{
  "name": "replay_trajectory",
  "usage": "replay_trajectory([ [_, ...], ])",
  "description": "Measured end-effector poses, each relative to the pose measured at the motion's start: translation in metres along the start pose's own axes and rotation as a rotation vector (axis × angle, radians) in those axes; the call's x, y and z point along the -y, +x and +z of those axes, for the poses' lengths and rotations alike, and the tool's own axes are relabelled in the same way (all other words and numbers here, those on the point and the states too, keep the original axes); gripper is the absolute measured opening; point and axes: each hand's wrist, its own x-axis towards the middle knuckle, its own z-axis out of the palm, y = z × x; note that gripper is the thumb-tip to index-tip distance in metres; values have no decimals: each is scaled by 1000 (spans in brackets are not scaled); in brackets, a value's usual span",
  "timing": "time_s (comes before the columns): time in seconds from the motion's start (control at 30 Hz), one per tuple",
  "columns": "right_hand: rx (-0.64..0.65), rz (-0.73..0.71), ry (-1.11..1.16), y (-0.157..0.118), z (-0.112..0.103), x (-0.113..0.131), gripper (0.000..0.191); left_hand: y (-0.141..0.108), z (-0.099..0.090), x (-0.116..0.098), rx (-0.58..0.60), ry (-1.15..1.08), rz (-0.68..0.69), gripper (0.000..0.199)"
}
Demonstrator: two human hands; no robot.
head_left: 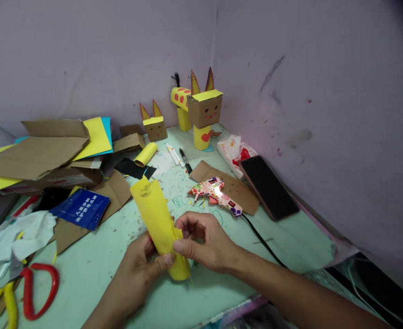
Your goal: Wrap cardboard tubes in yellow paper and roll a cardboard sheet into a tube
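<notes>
A yellow paper tube [158, 214] leans to the left over the near part of the table, its upper end uneven with a dark smudge. Wrapped around its lower left side is my left hand [141, 265], the thumb lying across the front. My right hand [206, 242] pinches a small yellow flap on the tube's right edge between thumb and fingers. Just beyond my right hand lies a flower-patterned glue gun [217, 194], its nozzle pointing left. Some of my left fingers are hidden behind the tube.
At the back stand a cardboard-headed animal figure [204, 109] and a smaller eared cardboard head [155, 128]. Cardboard and coloured paper [40, 151] pile up at left. Red-handled scissors [29, 292] lie front left. A phone [269, 187] rests by the right wall; a black cord [263, 240] trails rightward.
</notes>
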Motion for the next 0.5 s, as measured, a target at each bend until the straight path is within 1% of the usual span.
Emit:
replay_trajectory([
  [0.13, 25, -114, -143, -4, -1, 3, 39, 1, -1, -2, 39, 58, 5, 37],
  [0.2, 51, -159, -111, -3, -1, 2, 38, 2, -3, -1, 50, 0, 5, 39],
  [0.23, 35, -172, -59, -3, -1, 1, 38, 2, -5, -1, 62, -42, 12, 42],
  [0.3, -63, -173, 26, -1, -2, 0, 41, 2, -7, 0, 81, -110, 23, 48],
  [0.33, -114, -166, 26, 1, -3, 0, 44, 2, -8, 0, 89, -126, 26, 50],
  [0.37, -135, -160, -3, 2, -4, 0, 50, 1, -8, 0, 93, -134, 29, 50],
  [0.4, -114, -156, -56, 3, -4, 1, 57, 0, -8, 0, 101, -136, 32, 51],
  [0.43, -61, -152, -123, 4, -4, 2, 62, 0, -8, 0, 107, -129, 37, 50],
  [0.5, 40, -151, -242, 5, -4, 4, 61, -1, -6, -1, 123, -91, 44, 47],
])
